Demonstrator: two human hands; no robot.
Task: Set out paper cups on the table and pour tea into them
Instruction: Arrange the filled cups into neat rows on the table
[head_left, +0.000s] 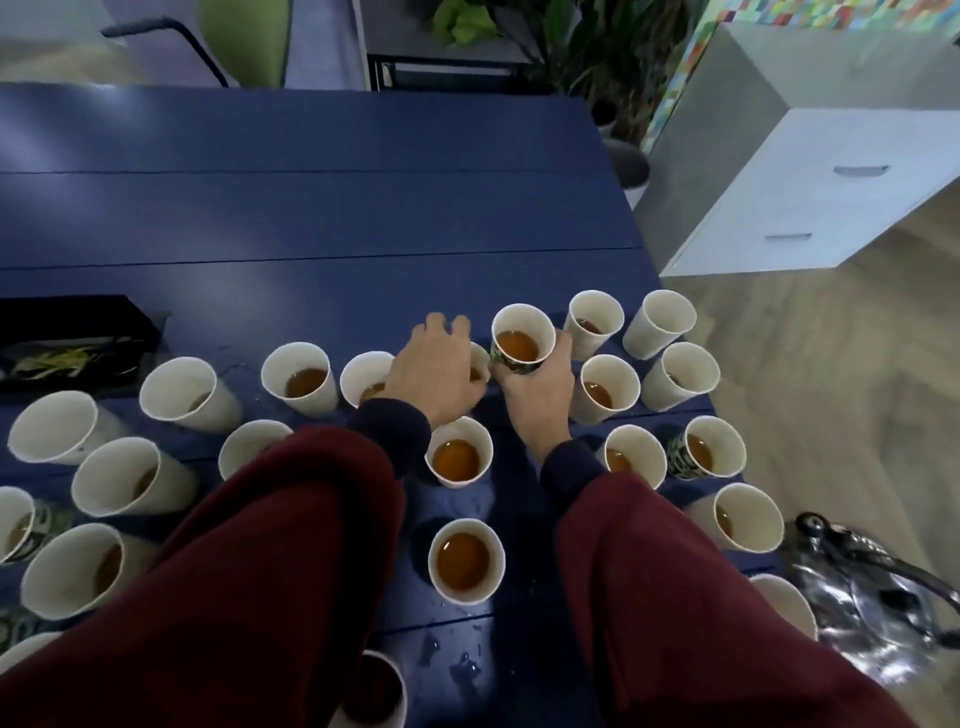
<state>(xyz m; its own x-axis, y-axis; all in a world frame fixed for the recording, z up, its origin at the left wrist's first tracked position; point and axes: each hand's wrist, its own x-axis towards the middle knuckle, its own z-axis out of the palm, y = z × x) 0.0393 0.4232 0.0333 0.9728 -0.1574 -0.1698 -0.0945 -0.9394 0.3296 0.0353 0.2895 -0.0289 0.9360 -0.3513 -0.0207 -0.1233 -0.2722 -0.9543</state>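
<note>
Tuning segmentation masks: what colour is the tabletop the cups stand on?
Dark navy blue table, with glossy planks. It shows best in the head view.

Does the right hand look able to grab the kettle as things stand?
Probably not yet: the right hand grips a cup of tea, so its grip is taken. The kettle sits near right, beyond filled cups; with the cup set down, the hand would likely reach it by passing over them.
</note>
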